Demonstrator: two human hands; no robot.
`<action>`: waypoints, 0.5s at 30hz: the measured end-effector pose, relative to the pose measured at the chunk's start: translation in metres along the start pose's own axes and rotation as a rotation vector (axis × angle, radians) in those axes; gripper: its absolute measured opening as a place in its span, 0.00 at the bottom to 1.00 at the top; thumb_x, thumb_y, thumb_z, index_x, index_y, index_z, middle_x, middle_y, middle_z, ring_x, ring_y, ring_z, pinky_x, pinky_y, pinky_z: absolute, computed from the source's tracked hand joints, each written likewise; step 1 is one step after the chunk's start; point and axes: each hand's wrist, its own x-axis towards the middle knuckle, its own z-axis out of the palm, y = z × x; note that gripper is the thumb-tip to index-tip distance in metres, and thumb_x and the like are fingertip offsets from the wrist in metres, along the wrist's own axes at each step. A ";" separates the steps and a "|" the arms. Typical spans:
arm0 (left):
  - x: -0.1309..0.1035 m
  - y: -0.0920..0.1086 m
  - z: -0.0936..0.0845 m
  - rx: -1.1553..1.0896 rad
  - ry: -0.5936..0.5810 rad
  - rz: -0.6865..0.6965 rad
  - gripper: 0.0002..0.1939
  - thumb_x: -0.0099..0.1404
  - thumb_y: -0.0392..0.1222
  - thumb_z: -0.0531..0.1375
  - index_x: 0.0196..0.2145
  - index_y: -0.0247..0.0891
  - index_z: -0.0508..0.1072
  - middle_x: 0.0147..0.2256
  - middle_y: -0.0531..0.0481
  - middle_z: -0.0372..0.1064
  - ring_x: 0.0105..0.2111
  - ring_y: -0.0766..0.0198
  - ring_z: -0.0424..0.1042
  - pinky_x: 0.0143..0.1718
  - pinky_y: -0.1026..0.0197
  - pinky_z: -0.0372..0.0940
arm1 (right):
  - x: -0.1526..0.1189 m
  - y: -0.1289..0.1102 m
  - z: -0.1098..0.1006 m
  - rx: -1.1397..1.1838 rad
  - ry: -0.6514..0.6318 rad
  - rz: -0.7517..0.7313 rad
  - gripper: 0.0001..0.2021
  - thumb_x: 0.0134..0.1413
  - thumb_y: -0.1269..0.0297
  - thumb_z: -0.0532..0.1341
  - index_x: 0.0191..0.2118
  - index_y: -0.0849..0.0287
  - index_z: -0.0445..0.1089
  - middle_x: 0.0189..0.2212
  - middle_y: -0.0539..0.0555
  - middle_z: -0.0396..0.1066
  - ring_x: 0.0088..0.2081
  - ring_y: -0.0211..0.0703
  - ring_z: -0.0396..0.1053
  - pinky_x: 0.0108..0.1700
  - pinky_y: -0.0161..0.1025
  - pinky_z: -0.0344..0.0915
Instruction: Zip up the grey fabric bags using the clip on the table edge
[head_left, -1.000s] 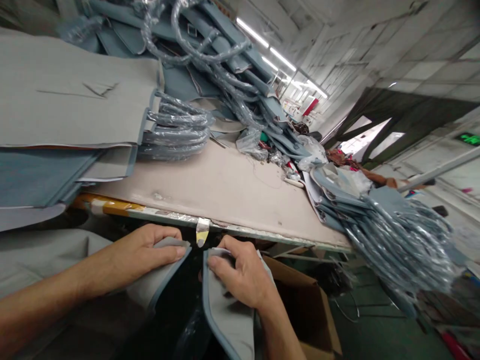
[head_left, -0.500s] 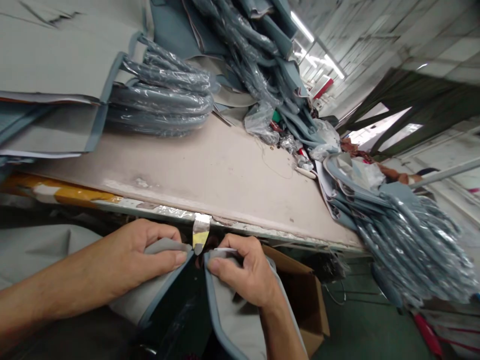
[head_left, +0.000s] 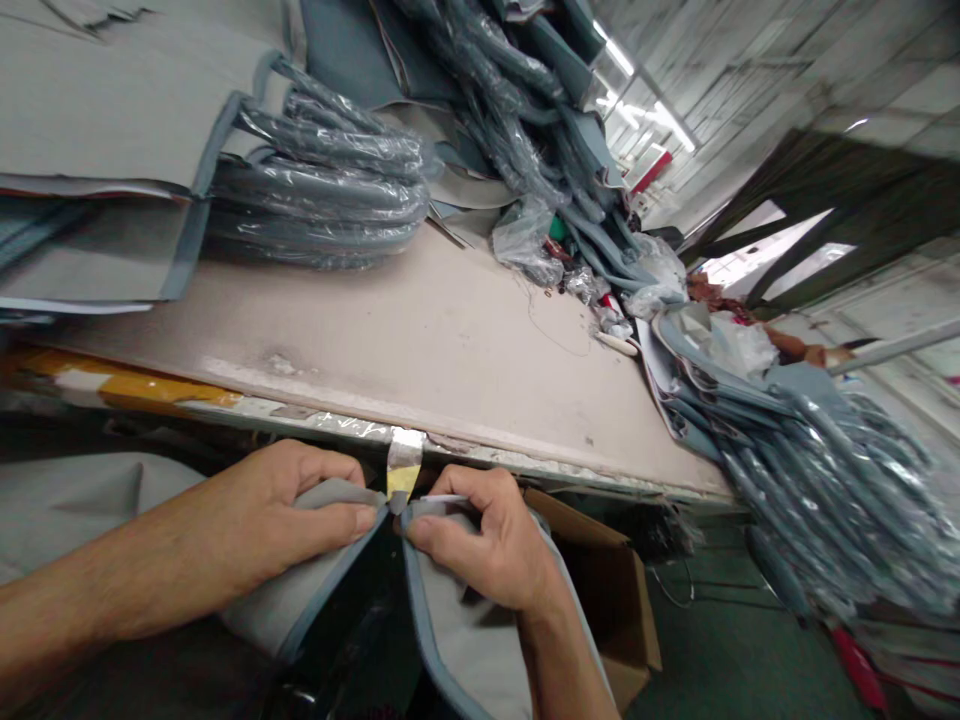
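My left hand (head_left: 300,510) pinches the corner of a grey fabric piece with blue-grey edging (head_left: 277,605), thumb on top, left of a taped metal tab (head_left: 403,468) on the table's front edge. To the right of the tab, my right hand (head_left: 484,535) is closed on the corner of another grey section with the same edging (head_left: 465,640). Both corners are held close to the tab's lower tip, with a narrow dark gap between them. Whether the two sections belong to one piece cannot be seen.
On the pale tabletop (head_left: 420,340), grey pieces with plastic-wrapped handles (head_left: 322,190) are stacked at the left. More wrapped bundles (head_left: 817,460) hang over its right end. Plastic scraps (head_left: 525,240) lie at the back. An open cardboard box (head_left: 637,600) stands below at the right.
My right hand has moved slightly left, bringing its fabric corner nearer the tab and the other corner. My left hand has hardly moved. The view has shifted slightly.
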 end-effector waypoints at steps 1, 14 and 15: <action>0.000 0.001 0.000 0.006 0.012 -0.006 0.26 0.59 0.67 0.59 0.29 0.39 0.77 0.26 0.56 0.65 0.30 0.62 0.64 0.32 0.66 0.59 | 0.001 0.001 0.000 0.005 -0.003 0.004 0.09 0.50 0.62 0.67 0.24 0.58 0.69 0.19 0.44 0.62 0.24 0.34 0.56 0.26 0.31 0.54; 0.004 -0.002 0.001 0.019 0.006 -0.012 0.29 0.59 0.69 0.57 0.31 0.39 0.78 0.27 0.54 0.69 0.30 0.60 0.67 0.31 0.64 0.61 | 0.007 0.006 0.001 0.040 0.001 -0.048 0.09 0.51 0.62 0.68 0.26 0.59 0.71 0.20 0.44 0.63 0.25 0.34 0.57 0.29 0.32 0.57; 0.004 -0.003 0.001 0.019 0.005 -0.013 0.29 0.59 0.69 0.58 0.31 0.39 0.79 0.28 0.53 0.70 0.31 0.59 0.68 0.32 0.63 0.62 | 0.007 0.006 0.001 0.040 -0.001 -0.049 0.08 0.51 0.62 0.68 0.26 0.59 0.71 0.20 0.44 0.63 0.25 0.34 0.57 0.29 0.32 0.57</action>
